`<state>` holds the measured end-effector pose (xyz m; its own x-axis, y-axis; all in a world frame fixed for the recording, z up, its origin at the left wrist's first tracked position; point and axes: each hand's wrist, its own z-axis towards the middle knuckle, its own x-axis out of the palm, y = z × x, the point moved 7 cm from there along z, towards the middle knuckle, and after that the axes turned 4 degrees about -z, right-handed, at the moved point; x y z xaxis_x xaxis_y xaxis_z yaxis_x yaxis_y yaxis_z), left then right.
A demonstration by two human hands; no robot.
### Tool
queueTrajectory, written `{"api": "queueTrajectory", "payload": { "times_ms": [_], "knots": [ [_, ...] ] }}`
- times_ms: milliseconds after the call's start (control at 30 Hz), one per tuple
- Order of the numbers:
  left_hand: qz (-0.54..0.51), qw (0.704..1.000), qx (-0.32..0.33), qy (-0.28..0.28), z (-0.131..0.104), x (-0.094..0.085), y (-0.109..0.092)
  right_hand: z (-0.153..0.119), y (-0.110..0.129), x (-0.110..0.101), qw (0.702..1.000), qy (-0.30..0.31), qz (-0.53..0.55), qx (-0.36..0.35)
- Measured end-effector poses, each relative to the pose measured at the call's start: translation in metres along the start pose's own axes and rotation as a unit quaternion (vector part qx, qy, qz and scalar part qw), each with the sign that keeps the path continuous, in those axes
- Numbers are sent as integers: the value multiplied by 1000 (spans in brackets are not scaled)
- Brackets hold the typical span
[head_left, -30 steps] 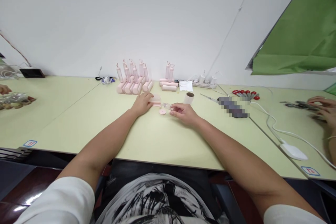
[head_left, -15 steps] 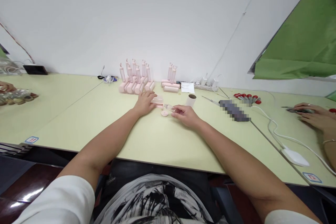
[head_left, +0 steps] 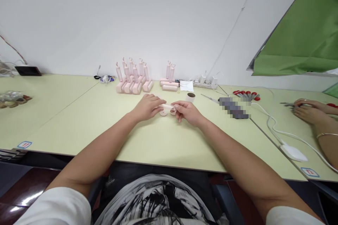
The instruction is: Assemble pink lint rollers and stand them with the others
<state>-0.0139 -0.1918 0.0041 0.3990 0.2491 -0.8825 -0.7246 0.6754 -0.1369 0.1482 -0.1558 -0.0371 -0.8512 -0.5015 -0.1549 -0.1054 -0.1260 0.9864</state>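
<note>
Between my hands is a pale pink and clear lint roller part (head_left: 167,106), lying crosswise just above the table. My right hand (head_left: 188,113) pinches its right end between thumb and fingers. At the left end, the fingers of my left hand (head_left: 148,108) close around it and hide that end. Below it, a round pink cap (head_left: 163,113) shows partly on the table. A white roll with a brown cardboard core (head_left: 190,97) stands just behind my right hand.
Pink lint rollers with upright handles (head_left: 134,86) stand in a group by the wall, beside a smaller group (head_left: 169,87). A power strip (head_left: 204,85), a blurred dark object (head_left: 233,108), red-ended tools (head_left: 246,95) and a white cable lie rightward. A co-worker's hands (head_left: 307,110) work far right.
The clear part in my right hand has moved left and up to meet my left hand. My left fingers have shifted right onto its end. The co-worker's hand at far left has left view.
</note>
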Motion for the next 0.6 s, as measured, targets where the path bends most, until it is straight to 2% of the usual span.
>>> {"api": "queueTrajectory", "payload": {
  "times_ms": [67, 133, 300, 400, 600],
  "knots": [
    [9, 1000, -24, -13, -2, -6, 11, 1, -3, -4, 1000, -10, -13, 19],
    [21, 999, -38, -2, -3, -5, 12, 0, -6, -2, 999, 2, -40, 36],
    [25, 996, -34, 74, 1, 11, -13, -5, -11, 18, 995, 55, -57, 59],
    [24, 995, -35, 89, 1, 18, -28, -7, -13, 25, 995, 64, -54, 60],
    [-24, 991, -63, 117, -5, 26, -31, -8, -12, 28, 992, 104, -64, 24]
  ]
}}
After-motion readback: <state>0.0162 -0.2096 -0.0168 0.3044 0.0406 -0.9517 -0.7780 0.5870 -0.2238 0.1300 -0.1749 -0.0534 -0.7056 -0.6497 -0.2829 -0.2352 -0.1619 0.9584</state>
